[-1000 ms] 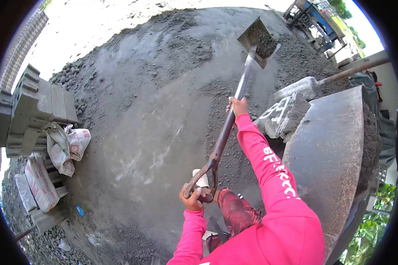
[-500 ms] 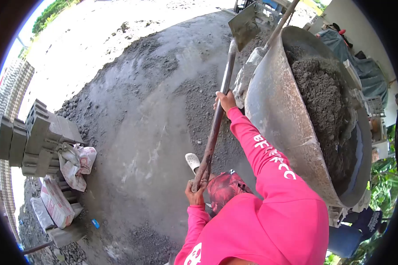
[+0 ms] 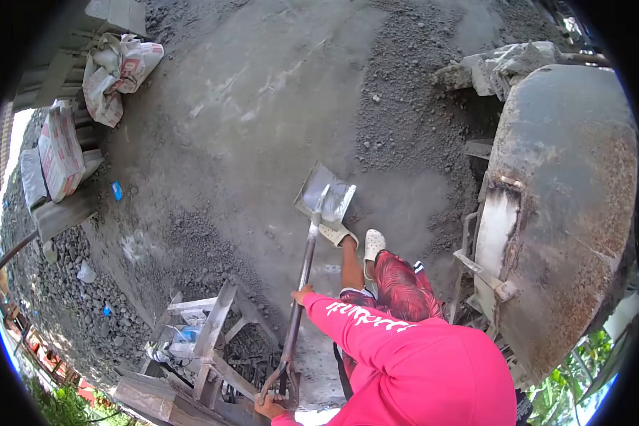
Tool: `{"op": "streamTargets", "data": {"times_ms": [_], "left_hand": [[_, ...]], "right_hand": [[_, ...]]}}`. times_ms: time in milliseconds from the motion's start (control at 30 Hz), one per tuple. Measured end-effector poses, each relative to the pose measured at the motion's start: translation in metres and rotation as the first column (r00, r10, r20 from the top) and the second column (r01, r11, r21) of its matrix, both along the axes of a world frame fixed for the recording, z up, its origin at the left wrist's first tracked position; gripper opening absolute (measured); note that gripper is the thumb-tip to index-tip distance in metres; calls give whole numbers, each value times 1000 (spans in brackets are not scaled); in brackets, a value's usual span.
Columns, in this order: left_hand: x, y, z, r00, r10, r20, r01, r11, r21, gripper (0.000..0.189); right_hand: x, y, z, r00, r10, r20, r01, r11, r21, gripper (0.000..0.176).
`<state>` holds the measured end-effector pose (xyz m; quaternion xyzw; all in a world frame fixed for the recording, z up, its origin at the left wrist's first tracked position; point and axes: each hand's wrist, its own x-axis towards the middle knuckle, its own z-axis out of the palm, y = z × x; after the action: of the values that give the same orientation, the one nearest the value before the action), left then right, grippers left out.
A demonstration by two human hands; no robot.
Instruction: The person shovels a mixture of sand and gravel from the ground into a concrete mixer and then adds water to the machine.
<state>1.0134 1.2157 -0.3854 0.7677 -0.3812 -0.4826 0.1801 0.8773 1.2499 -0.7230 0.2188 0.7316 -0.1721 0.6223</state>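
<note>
A long-handled shovel [image 3: 303, 268] runs down from near my feet to the lower left. Its flat square blade [image 3: 339, 201] is beside my white clogs [image 3: 374, 243], close to the ground, with no load visible on it. My right hand [image 3: 302, 293], at the end of the lettered pink sleeve, is closed around the middle of the shaft. Down at the forked end grip, my left hand [image 3: 270, 407] is closed on the handle, partly cut by the view's lower edge.
A large rusty metal drum [image 3: 561, 177] stands on my right, with broken concrete [image 3: 508, 67] beyond it. Paper sacks [image 3: 62, 153] rest on blocks at left. A dusty wooden frame [image 3: 216, 323] stands close by the handle. Loose gravel [image 3: 85, 291] covers the ground at lower left.
The shovel has swung down and back from beside the drum's rim to near my feet. My hands moved with it, and the view turned left and downward.
</note>
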Motion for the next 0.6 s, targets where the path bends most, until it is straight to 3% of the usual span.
{"op": "streamTargets", "data": {"times_ms": [100, 167, 200, 233, 267, 300, 333, 367, 400, 433, 500, 567, 600], "left_hand": [[15, 0, -16, 999, 7, 44, -8, 1000, 28, 10], [15, 4, -50, 983, 175, -60, -171, 983, 72, 10], [-14, 9, -63, 994, 104, -40, -100, 990, 100, 10], [-61, 13, -72, 989, 102, -104, -87, 987, 136, 12], [-100, 20, -86, 973, 187, -134, -158, 966, 203, 12], [-151, 23, -93, 950, 198, -243, -121, 947, 298, 12], [-184, 31, -109, 875, 202, -441, -42, 937, 346, 10], [-258, 37, -105, 868, 70, -492, 59, 969, 241, 9], [-308, 38, -112, 708, 305, -637, 6, 900, 436, 12], [-362, 43, -115, 703, 204, -681, 93, 923, 373, 14], [-461, 47, -133, 676, 67, -734, 211, 937, 279, 13], [-558, 44, -153, 657, 168, -735, 140, 931, 338, 12], [-598, 45, -171, 655, 129, -745, 193, 924, 329, 7]], "right_hand": [[9, 14, 3, 997, 69, -37, -69, 998, -8, 66], [8, 33, -36, 983, -144, -113, 142, 990, -24, 65], [-32, 34, -26, 954, -268, -133, 262, 963, -65, 60], [-95, 31, 1, 910, -385, -153, 372, 922, -104, 56], [-136, 27, 14, 775, -607, -176, 588, 795, -151, 45], [-160, 40, -3, 667, -729, -155, 678, 680, -278, 40], [-207, 44, 6, 569, -814, -116, 751, 571, -331, 39], [-259, 47, 29, 466, -882, -68, 805, 455, -381, 40], [-306, 53, 47, 418, -907, 52, 853, 373, -365, 41], [-351, 60, 64, 360, -917, 168, 894, 289, -342, 44], [-420, 73, 94, 483, -869, 111, 768, 358, -531, 52], [-466, 113, 75, 543, -799, 258, 744, 315, -589, 53], [-490, 123, 68, 484, -859, 165, 715, 279, -641, 52]]}}
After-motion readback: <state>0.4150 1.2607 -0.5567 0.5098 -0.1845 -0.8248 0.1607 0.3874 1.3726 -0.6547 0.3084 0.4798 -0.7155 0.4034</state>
